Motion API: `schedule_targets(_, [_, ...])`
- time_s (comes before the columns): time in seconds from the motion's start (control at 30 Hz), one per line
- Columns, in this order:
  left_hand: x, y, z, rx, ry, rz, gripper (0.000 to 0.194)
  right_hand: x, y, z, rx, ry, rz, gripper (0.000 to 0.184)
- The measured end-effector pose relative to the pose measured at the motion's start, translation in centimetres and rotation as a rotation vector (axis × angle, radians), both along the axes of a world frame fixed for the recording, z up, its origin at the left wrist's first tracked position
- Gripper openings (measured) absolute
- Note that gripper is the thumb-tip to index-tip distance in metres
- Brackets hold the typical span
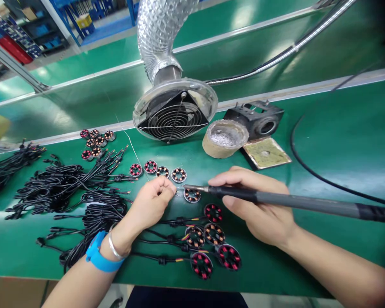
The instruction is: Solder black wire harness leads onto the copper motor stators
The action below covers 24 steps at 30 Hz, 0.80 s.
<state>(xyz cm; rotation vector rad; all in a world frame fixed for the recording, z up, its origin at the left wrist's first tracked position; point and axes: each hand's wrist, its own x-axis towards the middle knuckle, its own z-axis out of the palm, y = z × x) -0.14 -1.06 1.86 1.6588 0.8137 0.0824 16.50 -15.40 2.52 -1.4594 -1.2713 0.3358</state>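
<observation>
My right hand (259,205) is wrapped around a soldering iron (272,199), its tip pointing left. My left hand (154,201) pinches a thin silvery solder wire (133,147), which runs down to it from the back of the bench. The iron's tip is close to my left fingertips, over the left edge of a small motor stator (191,195) with copper windings. Several more stators (179,175) sit in a row just behind. Nearer to me, stators with red or copper coils (228,256) have black cables (162,259) at their leads.
A fume extractor fan (175,117) on a foil duct hangs over the bench. Behind my right hand are a pot of shiny metal (225,137), a yellowish sponge in a tray (266,153) and a black iron holder (256,117). Bundled black cables (54,184) and more stators (96,143) lie left.
</observation>
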Motion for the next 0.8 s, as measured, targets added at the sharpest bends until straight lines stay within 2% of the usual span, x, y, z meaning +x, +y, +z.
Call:
schedule_targets(0.2, [0.11,-0.07,0.25,0.015,0.008,0.001,0.019,0.11,0.30,0.07,-0.005,0.052,0.017,0.016])
schedule_targets(0.6, [0.27,-0.14,0.35,0.024,0.011,-0.002,0.019,0.09,0.16,-0.32,0.021,0.001,0.066,0.017])
schedule_targets(0.8, [0.18,-0.06,0.30,0.023,0.030,-0.013,0.020,-0.48,0.04,-0.88,0.062,-0.020,0.066,0.024])
